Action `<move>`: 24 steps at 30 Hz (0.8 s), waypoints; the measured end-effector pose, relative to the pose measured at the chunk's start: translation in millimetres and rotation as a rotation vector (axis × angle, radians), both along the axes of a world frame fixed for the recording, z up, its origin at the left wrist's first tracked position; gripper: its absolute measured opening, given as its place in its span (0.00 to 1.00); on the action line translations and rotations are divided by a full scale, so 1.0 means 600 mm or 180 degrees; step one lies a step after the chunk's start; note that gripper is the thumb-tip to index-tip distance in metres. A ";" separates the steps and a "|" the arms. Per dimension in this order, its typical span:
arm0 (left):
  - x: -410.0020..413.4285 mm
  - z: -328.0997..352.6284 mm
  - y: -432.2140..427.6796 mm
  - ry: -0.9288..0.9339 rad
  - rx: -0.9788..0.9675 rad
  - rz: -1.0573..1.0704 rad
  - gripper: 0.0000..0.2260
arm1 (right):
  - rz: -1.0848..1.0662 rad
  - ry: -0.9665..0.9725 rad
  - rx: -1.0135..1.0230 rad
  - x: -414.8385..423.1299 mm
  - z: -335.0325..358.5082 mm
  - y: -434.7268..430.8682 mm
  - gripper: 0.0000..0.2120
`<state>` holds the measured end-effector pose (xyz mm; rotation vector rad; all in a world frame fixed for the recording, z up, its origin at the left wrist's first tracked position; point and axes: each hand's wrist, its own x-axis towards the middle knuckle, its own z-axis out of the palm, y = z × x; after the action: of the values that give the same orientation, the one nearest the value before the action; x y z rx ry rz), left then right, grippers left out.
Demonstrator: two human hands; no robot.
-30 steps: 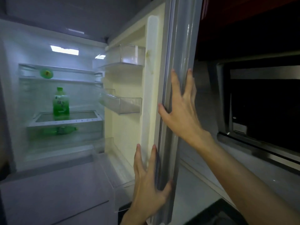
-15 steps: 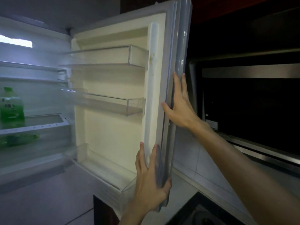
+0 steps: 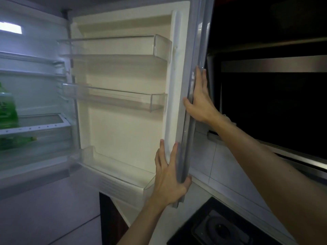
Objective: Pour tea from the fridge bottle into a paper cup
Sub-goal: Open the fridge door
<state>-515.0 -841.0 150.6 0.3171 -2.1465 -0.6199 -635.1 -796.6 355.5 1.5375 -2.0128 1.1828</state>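
Observation:
The fridge door stands wide open, its cream inner face toward me. My left hand grips the door's outer edge low down, thumb wrapped around it. Higher up, my right hand lies flat on the same edge, thumb hooked on the inner side. A green tea bottle stands on a shelf inside the lit fridge at the far left, cut off by the frame edge. Below that shelf a second green bottle lies on its side. No paper cup is in view.
Clear door bins on the door hold nothing. A dark oven with a steel trim sits right of the door. A black hob is set in the pale counter at bottom right. The lower fridge door is shut.
The door has swung further open to the right with both hands on its edge. The view has turned right, so the tea bottle has slid to the left frame edge.

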 end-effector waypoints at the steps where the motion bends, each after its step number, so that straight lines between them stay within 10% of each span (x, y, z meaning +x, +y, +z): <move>1: -0.003 0.001 -0.001 -0.0036 0.0018 -0.0009 0.46 | -0.0009 -0.0015 0.0011 -0.003 0.000 -0.001 0.46; 24: -0.053 0.001 -0.019 -0.0288 0.0045 0.0015 0.48 | -0.0136 -0.0048 0.0223 -0.043 0.000 -0.016 0.47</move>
<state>-547.1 -852.7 151.3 0.3639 -2.2280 -0.6291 -660.7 -806.1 355.7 1.5143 -2.1070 1.1222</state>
